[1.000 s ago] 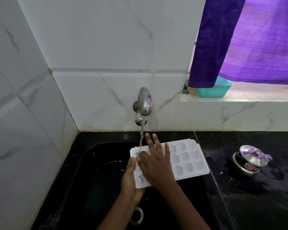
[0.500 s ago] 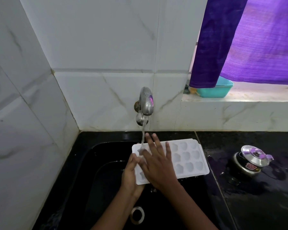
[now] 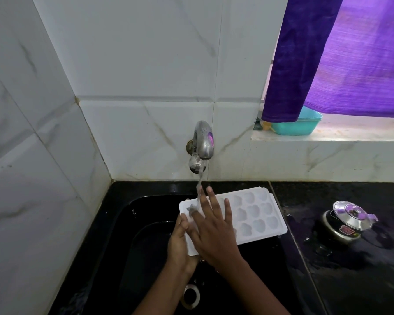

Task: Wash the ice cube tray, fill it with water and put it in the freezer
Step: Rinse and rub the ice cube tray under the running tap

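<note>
Over the black sink (image 3: 123, 223), the white ice cube tray (image 3: 255, 214) lies level under the tap's (image 3: 203, 142) stream. The left hand (image 3: 180, 244) grips the tray's near-left edge; the right hand (image 3: 214, 233) lies flat, fingers spread, across its cells. The tray's right end overhangs the wet countertop (image 3: 350, 280), well apart from a steel-lidded pot (image 3: 348, 221).

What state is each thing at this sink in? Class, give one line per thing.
Tap: running, stream landing on the tray's left end.
Ice cube tray: cavities up, held over the sink.
Left hand: gripping the tray's left end.
Right hand: flat on the tray, fingers spread.
Steel pot: lid on, tilted.
Curtain: drawn.
</note>
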### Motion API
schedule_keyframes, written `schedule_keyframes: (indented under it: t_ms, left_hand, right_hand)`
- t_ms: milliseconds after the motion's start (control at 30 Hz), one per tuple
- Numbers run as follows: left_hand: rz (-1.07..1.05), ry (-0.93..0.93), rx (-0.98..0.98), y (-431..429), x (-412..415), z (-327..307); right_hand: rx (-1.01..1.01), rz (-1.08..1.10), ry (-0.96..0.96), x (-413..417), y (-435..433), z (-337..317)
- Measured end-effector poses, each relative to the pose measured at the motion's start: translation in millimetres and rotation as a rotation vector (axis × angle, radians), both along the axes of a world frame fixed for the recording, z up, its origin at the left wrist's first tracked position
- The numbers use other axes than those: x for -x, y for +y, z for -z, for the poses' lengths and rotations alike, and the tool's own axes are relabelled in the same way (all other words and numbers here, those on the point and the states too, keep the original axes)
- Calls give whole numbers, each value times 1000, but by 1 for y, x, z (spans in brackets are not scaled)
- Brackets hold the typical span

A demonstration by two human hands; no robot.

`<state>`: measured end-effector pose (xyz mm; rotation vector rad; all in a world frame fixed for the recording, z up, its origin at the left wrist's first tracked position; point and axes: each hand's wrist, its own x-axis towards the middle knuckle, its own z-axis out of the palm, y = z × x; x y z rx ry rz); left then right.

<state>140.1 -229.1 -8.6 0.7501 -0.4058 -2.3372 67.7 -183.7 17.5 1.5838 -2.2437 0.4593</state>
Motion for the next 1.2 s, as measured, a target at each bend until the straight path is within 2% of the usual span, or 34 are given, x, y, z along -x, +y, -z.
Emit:
schedule_keyframes:
  t_ms: [367,467,867,1033,1200]
  left_hand:
    - [-26,50,15,3,2,-6]
    - [23,83,-22,7,1,-3]
    - [14,20,16,6,3,3]
    - [-2,59,27,2,-2,6]
    - [14,2,22,5,5,5]
  right_hand:
    - [18,-7,67,7,4,0]
    - [11,1,68,17,7,-4]
    - [6,50,20,5,4,-4]
    - [-62,-29,6,15,8,2]
    - [-27,56,18,2,2,-2]
